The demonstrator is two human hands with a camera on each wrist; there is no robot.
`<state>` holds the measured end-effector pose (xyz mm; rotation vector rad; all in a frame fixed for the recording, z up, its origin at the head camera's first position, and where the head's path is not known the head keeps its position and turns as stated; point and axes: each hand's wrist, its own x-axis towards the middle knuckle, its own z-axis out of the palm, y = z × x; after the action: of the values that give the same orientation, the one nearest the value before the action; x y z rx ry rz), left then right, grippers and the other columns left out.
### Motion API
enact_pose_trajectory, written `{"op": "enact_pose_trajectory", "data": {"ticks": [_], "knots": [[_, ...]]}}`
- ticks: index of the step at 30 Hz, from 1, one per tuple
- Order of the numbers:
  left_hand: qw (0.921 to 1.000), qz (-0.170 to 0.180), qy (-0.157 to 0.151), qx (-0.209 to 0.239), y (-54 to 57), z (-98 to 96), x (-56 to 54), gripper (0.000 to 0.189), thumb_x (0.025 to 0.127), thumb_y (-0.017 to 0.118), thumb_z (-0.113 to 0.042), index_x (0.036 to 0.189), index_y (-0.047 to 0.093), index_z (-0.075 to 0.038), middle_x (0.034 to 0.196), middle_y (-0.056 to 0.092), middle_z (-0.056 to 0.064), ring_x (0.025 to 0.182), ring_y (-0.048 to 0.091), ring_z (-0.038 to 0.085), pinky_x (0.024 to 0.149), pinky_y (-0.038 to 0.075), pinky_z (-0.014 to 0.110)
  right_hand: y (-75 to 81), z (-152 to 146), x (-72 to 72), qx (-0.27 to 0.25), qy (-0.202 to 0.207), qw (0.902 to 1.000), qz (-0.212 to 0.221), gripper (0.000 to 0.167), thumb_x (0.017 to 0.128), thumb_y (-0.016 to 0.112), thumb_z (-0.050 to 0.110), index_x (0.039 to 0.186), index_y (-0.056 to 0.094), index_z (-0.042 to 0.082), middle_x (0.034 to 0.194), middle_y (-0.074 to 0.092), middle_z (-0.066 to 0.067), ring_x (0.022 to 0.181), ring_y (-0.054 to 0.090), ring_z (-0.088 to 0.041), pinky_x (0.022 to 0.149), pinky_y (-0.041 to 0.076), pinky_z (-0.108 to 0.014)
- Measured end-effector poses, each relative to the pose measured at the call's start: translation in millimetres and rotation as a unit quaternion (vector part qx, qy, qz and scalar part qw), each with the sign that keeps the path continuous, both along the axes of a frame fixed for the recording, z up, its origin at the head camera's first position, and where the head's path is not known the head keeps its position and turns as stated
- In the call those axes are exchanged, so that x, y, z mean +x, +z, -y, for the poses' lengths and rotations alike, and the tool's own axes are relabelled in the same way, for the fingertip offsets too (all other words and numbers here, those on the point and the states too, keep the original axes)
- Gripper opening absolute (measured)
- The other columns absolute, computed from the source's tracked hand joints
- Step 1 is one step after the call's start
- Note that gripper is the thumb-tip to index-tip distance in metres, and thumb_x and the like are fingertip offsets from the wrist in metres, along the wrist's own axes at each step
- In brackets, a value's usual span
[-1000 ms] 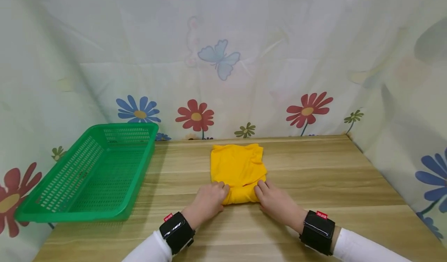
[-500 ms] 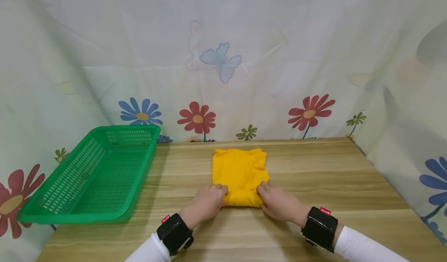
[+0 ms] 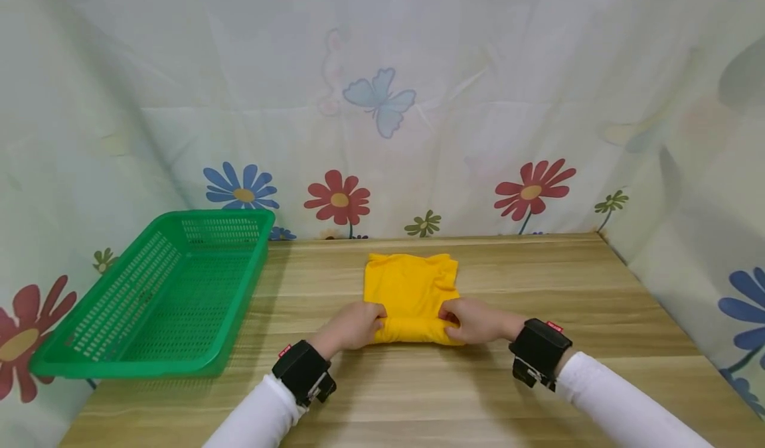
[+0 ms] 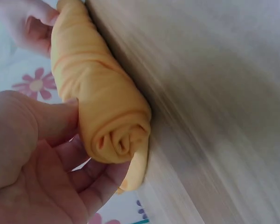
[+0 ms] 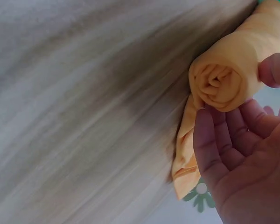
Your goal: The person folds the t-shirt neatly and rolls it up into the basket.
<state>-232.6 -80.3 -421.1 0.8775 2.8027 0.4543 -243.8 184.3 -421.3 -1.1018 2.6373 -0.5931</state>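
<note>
A yellow cloth [image 3: 412, 285] lies on the wooden table, its near side rolled up and its far part flat. My left hand [image 3: 354, 324] grips the left end of the roll [image 4: 102, 88], thumb on one side and fingers curled round the other. At the opposite end, my right hand [image 3: 477, 320] holds the roll between thumb and fingers. Spiral layers show at both ends of the roll in the wrist views. A loose flap of cloth [image 5: 186, 158] hangs out from under the coil in the right wrist view.
To the left stands a green plastic basket [image 3: 218, 362] with slotted walls. A curtain [image 3: 454, 136] printed with flowers and a butterfly closes off the back and sides of the wooden table [image 3: 568, 302].
Both hands have turned on the roll, so their thumbs now show on the near side. The rolled edge looks rounder than half a second ago. The far part of the cloth has barely shifted.
</note>
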Motion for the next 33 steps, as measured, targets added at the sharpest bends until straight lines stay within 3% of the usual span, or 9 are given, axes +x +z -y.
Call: {"op": "enact_pose_trajectory", "data": {"ticks": [5, 9, 12, 16, 23, 26, 30, 33], "knots": [[0.9979, 0.060, -0.010, 0.021, -0.7, 2.8, -15.3, 0.018, 0.095, 0.052, -0.008, 0.105, 0.064, 0.000, 0.098, 0.066, 0.010, 0.083, 0.057, 0.018, 0.082, 0.049, 0.035, -5.5, -0.1, -6.3, -0.010, -0.007, 0.9998, -0.013, 0.012, 0.088, 0.058, 0.011, 0.095, 0.063, 0.003, 0.079, 0.056, 0.003, 0.069, 0.047, -0.006, 0.066, 0.042, -0.022], [0.9964, 0.077, -0.001, 0.034, 0.2, 2.3, -18.9, 0.011, 0.094, 0.053, -0.006, 0.100, 0.061, -0.001, 0.090, 0.060, 0.008, 0.078, 0.051, 0.018, 0.075, 0.045, 0.033, -10.0, 2.5, -3.9, -0.021, -0.008, 0.9971, -0.073, 0.011, 0.088, 0.058, 0.008, 0.095, 0.064, 0.002, 0.083, 0.056, 0.000, 0.073, 0.046, -0.009, 0.069, 0.044, -0.026], [0.9983, 0.043, 0.020, 0.032, 1.1, 0.3, -17.5, 0.005, 0.091, 0.059, -0.008, 0.094, 0.055, -0.007, 0.086, 0.052, 0.004, 0.077, 0.047, 0.018, 0.071, 0.041, 0.031, -11.8, 5.7, -0.4, -0.030, -0.008, 0.9909, -0.131, 0.011, 0.085, 0.061, 0.004, 0.096, 0.061, 0.002, 0.085, 0.052, -0.003, 0.074, 0.044, -0.012, 0.070, 0.043, -0.028], [0.9975, -0.057, 0.035, 0.023, -0.6, -3.5, -13.2, 0.012, 0.085, 0.068, -0.010, 0.086, 0.056, -0.011, 0.080, 0.048, 0.000, 0.073, 0.045, 0.016, 0.067, 0.041, 0.027, -11.7, 12.3, 4.7, -0.027, -0.016, 0.9806, -0.194, 0.016, 0.084, 0.065, 0.002, 0.094, 0.054, 0.006, 0.082, 0.045, -0.002, 0.073, 0.041, -0.014, 0.068, 0.041, -0.027], [0.9776, -0.210, -0.012, -0.003, -7.1, -5.8, -0.9, 0.007, 0.083, 0.066, -0.007, 0.079, 0.061, -0.012, 0.074, 0.051, -0.001, 0.066, 0.050, 0.013, 0.058, 0.043, 0.022, -12.9, 18.6, 18.2, 0.034, -0.039, 0.9603, -0.274, 0.011, 0.087, 0.065, 0.010, 0.089, 0.054, 0.010, 0.080, 0.045, 0.001, 0.070, 0.043, -0.013, 0.066, 0.044, -0.026], [0.9740, -0.224, -0.028, -0.025, -8.0, -3.7, 2.7, 0.011, 0.081, 0.070, -0.017, 0.083, 0.060, -0.012, 0.076, 0.049, -0.002, 0.068, 0.048, 0.013, 0.060, 0.042, 0.023, -12.9, 16.1, 24.0, 0.052, -0.037, 0.9559, -0.287, 0.021, 0.085, 0.070, 0.019, 0.096, 0.055, 0.010, 0.085, 0.049, 0.000, 0.075, 0.045, -0.015, 0.069, 0.045, -0.028], [0.9773, -0.198, -0.039, -0.065, -6.6, -2.3, 5.9, 0.041, 0.075, 0.079, -0.034, 0.100, 0.056, -0.012, 0.087, 0.049, 0.000, 0.075, 0.045, 0.015, 0.067, 0.042, 0.025, -15.0, 12.7, 27.1, 0.085, -0.017, 0.9454, -0.314, 0.043, 0.078, 0.077, 0.029, 0.107, 0.053, 0.009, 0.095, 0.051, -0.004, 0.085, 0.048, -0.020, 0.077, 0.047, -0.033], [0.9739, -0.201, -0.048, -0.093, -8.4, -2.5, 6.3, 0.054, 0.072, 0.082, -0.035, 0.110, 0.053, -0.011, 0.095, 0.051, 0.003, 0.080, 0.046, 0.018, 0.072, 0.045, 0.027, -19.5, 11.9, 25.7, 0.093, -0.005, 0.9376, -0.335, 0.047, 0.077, 0.078, 0.027, 0.112, 0.052, 0.008, 0.098, 0.052, -0.006, 0.088, 0.050, -0.023, 0.080, 0.048, -0.035]]}}
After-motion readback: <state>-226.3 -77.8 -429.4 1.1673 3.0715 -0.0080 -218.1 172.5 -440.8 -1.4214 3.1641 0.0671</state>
